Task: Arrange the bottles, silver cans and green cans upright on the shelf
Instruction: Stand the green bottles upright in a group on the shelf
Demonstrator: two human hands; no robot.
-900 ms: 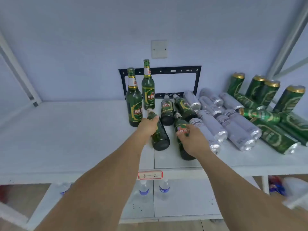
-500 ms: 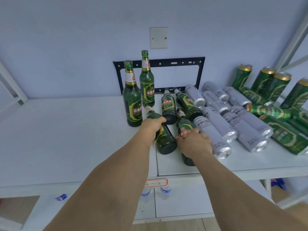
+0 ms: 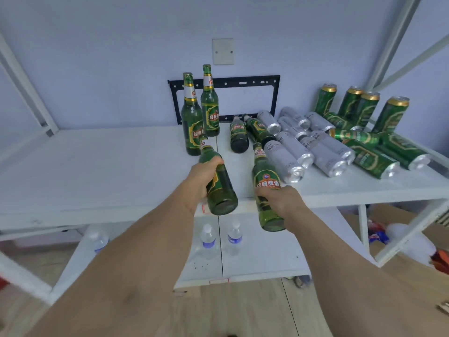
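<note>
Both hands are busy at the near edge! The left hand (image 3: 202,177) is wrapped around a green beer bottle (image 3: 220,184), tilted neck-away with its base lifted over the front lip of the white shelf (image 3: 97,176). The right hand (image 3: 279,200) grips a second beer bottle (image 3: 266,181) low on its body, nearly upright, its base hanging off the shelf edge. Risk here: both bases are out over open air, so a slipping grip on smooth glass would drop a bottle to the lower shelf. Further back, two bottles (image 3: 211,110) stand upright, just left of two bottles lying down (image 3: 239,136). Setting down close could knock the standing pair. Right of those, silver cans (image 3: 323,154) lie piled and could roll if nudged. Far right, green cans (image 3: 371,159) lie flat, with four upright cans (image 3: 359,103) behind them.
</note>
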